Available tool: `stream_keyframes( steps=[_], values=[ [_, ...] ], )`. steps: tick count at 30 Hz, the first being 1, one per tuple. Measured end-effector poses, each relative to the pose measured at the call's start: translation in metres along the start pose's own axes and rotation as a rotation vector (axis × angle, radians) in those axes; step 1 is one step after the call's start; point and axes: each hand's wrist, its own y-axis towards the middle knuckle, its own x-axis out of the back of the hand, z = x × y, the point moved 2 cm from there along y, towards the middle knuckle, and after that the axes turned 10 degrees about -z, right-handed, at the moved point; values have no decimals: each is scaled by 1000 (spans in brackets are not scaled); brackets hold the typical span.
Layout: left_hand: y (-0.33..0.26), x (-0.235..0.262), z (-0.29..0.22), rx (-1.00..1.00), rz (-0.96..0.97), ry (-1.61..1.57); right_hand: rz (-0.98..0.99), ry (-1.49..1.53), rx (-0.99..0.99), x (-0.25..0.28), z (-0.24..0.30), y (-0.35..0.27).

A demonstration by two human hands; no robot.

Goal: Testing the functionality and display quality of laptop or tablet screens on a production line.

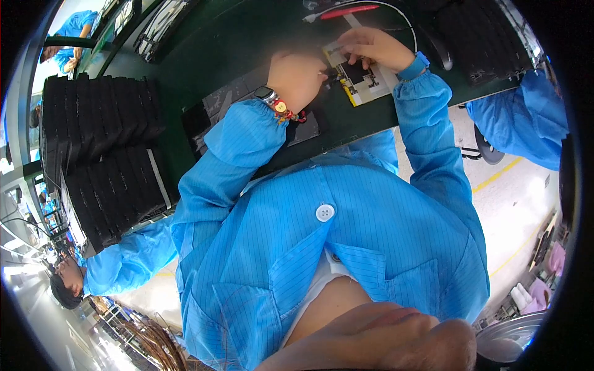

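1. Blue, finely striped smock cloth fills most of the view; the person's own chest, with a white round button [325, 212], blocks everything at the near edge of the dark green worktable [247, 37].
2. At about twelve o'clock, the small pale rectangular fixture with a black square part and a yellow edge [362, 79] lies on the table, partly covered by both hands; its fine detail is too small to make out.
3. The left hand [296, 79] is curled into a loose fist just beside the fixture at its nine o'clock side. A thin dark tool tip [328, 74] shows past the knuckles, pinched in the closed fingers; the rest of it is hidden in the fist.
4. The right hand [371, 46] lies over the fixture's far edge, fingers bent and pressed down on it. Whether it grips anything I cannot tell.
5. A wristwatch with a beaded red band [278, 105] sits on the left wrist.
6. Stacks of black ribbed trays [102, 154] stand at nine o'clock, cut off by the dark rim.
7. A red-handled tool [349, 10] lies at twelve o'clock, beyond the hands.
8. Another person's blue sleeve [526, 120] comes in at three o'clock.
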Motion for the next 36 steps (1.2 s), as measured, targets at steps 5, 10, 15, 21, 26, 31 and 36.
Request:
stream_keyframes(
  steps=[5,10,15,21,26,31,36],
  values=[
    [-1,-2,0,-9,-38,-14,-9,-5,5,-1,2,-1],
    [-1,1,-2,1,-24,-19,-62,-145,54,-6,3,-5],
    [-1,-2,0,8,-59,-53,-110,-67,95,-8,-2,-12],
    [0,-2,-3,-5,-97,-87,-232,-121,220,-16,-17,-22],
    [-1,-6,0,10,-119,-76,-259,-356,267,-29,7,-45],
    [-1,-3,-3,7,-104,-88,-265,-508,486,-35,14,-53],
    [-1,-4,-6,21,-96,-40,-235,-619,494,-44,16,-52]
  ],
)
